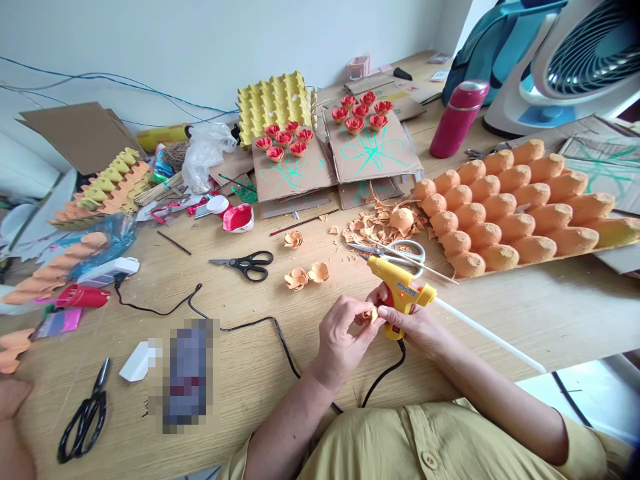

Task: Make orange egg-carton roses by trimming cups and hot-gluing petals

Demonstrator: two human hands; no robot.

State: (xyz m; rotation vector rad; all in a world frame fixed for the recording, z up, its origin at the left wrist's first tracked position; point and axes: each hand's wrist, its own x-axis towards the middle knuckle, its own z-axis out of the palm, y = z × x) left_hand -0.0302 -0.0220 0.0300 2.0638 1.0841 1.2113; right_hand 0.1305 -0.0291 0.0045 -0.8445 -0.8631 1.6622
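Note:
Between the fingertips of my left hand point(343, 333) is a small orange egg-carton piece point(371, 314), closely pinched. My right hand point(413, 325) grips a yellow hot glue gun point(400, 283), its thumb reaching the same piece. A white glue stick point(490, 333) sticks out of the gun's back. Beyond my hands lie carton flowers: a pair, one of them this flower point(319, 272), and a single flower point(294, 239) farther back. Black-handled scissors point(247, 265) rest left of them. White-handled scissors point(400, 255) lie just behind the glue gun.
An orange egg tray point(505, 207) stands right, beside carton scraps point(373, 223). Cardboard pieces point(295, 170) carry red flowers. A pink flask point(459, 120) and a fan point(560, 73) are back right. The gun's cord point(285, 347) crosses the table. At far left shows another person's arm point(15, 427).

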